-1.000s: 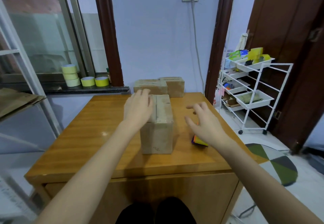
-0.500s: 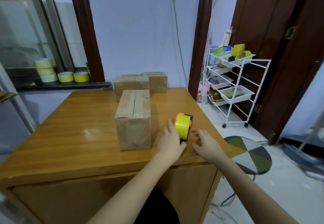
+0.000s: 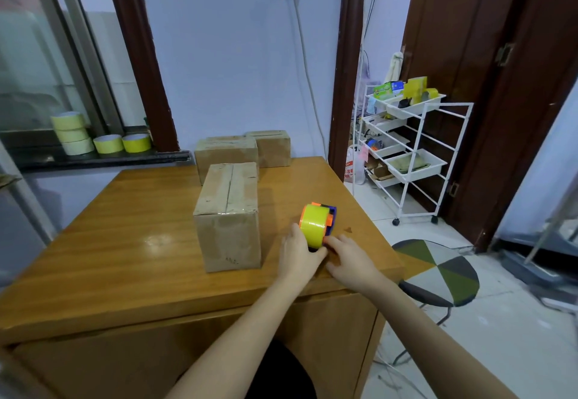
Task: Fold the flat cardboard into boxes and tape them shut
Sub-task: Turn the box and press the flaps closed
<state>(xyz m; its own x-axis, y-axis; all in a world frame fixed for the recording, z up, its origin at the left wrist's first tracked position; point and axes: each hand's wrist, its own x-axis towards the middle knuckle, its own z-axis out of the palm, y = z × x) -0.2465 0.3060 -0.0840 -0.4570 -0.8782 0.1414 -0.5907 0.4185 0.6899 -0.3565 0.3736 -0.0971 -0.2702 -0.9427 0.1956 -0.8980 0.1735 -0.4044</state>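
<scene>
Both hands, left hand [image 3: 298, 250] and right hand [image 3: 350, 258], curl around the tape roll [image 3: 316, 225]; the box [image 3: 230, 211] stands left of the fingers.

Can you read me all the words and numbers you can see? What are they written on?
None can be read for sure.
Near cardboard box: small dark marks low on its front, too blurred to read.
White bag on the floor by the door frame: red print, too small to read.
Colourful packets on top of the white rack: print too blurred to read.
Tape dispenser: no writing shows.
</scene>
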